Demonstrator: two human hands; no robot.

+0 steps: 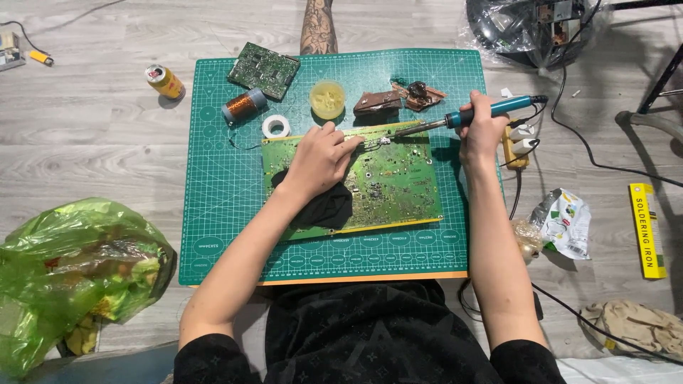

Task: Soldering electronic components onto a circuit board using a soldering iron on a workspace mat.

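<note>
A large green circuit board (398,185) lies on a green cutting mat (220,206). My left hand (320,160) rests on the board's upper left and pinches a small metal tool, probably tweezers (373,141), at the board's top edge. A black cloth (327,206) lies under that wrist. My right hand (480,128) grips a blue-handled soldering iron (491,109), its tip pointing left to the same spot on the top edge.
At the mat's far side sit a smaller circuit board (263,69), a copper wire coil (244,106), a white tape roll (275,126), a yellow tub (327,98) and brown parts (398,97). A can (164,81), green plastic bag (71,270), power strip (518,142) and yellow box (647,227) surround it.
</note>
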